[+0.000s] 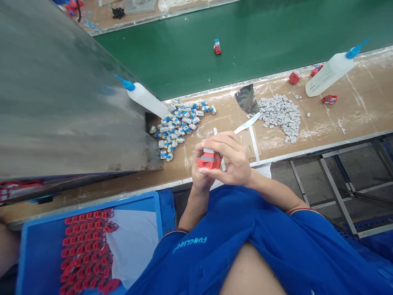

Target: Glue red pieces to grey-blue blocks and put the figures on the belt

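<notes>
In the head view, the left hand point(200, 170) and right hand point(230, 157) gripped a red-and-grey plastic block point(209, 160) firmly between their fingers, just above the counter point(362, 119); grey pieces point(279, 114) lay nearby; blue-and-white blocks point(179, 127) lay beside them.

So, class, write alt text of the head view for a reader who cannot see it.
The left hand and right hand hold a red and grey part over a workbench. Piles of blue-and-white pieces and grey pieces lie ahead, and a blue tray of red parts sits lower left.
</notes>
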`<action>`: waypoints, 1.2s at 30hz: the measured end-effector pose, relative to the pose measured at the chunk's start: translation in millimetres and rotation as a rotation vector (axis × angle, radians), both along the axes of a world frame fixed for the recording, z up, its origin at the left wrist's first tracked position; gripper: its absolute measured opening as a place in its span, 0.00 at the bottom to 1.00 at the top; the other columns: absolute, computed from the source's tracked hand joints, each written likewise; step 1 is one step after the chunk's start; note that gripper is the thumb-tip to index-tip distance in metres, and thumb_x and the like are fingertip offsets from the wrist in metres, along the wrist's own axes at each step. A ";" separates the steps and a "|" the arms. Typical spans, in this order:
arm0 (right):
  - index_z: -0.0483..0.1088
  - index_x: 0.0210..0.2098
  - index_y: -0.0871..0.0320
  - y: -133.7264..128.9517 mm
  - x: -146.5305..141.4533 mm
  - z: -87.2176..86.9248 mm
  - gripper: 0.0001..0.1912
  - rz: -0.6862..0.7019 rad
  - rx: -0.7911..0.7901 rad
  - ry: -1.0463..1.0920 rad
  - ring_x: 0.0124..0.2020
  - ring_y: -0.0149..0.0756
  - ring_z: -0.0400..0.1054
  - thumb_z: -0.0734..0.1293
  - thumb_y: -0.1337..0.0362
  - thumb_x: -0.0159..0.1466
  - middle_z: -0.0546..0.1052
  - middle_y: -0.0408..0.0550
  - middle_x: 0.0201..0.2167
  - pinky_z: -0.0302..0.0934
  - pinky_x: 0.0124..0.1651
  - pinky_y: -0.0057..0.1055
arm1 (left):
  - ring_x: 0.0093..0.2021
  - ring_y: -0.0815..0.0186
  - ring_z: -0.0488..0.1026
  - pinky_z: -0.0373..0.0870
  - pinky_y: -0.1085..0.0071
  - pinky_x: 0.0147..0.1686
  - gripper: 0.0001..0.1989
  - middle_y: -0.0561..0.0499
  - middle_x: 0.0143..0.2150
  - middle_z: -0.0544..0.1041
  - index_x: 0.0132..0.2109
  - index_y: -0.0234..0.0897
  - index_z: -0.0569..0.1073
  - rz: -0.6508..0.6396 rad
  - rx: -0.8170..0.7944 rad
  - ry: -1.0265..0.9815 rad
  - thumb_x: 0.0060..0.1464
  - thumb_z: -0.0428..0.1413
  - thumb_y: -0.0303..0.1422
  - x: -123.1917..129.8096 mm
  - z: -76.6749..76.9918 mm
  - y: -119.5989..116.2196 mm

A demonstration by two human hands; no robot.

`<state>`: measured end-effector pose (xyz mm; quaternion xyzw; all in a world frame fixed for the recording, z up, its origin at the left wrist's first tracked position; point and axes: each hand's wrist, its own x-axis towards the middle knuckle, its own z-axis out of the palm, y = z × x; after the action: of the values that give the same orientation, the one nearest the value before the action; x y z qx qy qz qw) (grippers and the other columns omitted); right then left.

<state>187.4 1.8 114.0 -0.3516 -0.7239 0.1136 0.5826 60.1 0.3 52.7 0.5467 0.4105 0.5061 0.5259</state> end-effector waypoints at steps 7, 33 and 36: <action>0.76 0.55 0.56 0.1 2.8 1.0 0.21 0.023 -0.011 0.025 0.51 0.44 0.78 0.72 0.49 0.71 0.85 0.54 0.49 0.74 0.55 0.46 | 0.41 0.64 0.78 0.81 0.63 0.48 0.37 0.54 0.40 0.75 0.44 0.44 0.75 -0.019 -0.186 -0.519 0.35 0.77 0.61 7.3 24.4 1.9; 0.76 0.55 0.52 -0.7 12.2 -0.3 0.19 0.073 -0.143 0.142 0.50 0.46 0.76 0.70 0.48 0.72 0.83 0.51 0.48 0.72 0.55 0.48 | 0.33 0.68 0.74 0.78 0.69 0.39 0.23 0.54 0.34 0.73 0.49 0.45 0.78 -0.059 0.039 -0.375 0.55 0.71 0.53 12.5 29.3 -0.8; 0.76 0.56 0.51 0.0 10.2 -7.5 0.21 0.090 -0.170 0.176 0.52 0.47 0.76 0.70 0.45 0.71 0.83 0.51 0.50 0.73 0.56 0.49 | 0.31 0.68 0.73 0.77 0.70 0.37 0.25 0.54 0.34 0.74 0.50 0.45 0.77 -0.045 0.079 -0.319 0.56 0.70 0.55 8.9 29.3 0.2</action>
<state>197.6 1.8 106.5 -0.3558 -0.6726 0.2310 0.6063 69.1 0.4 82.0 0.4888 0.2893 0.5904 0.5734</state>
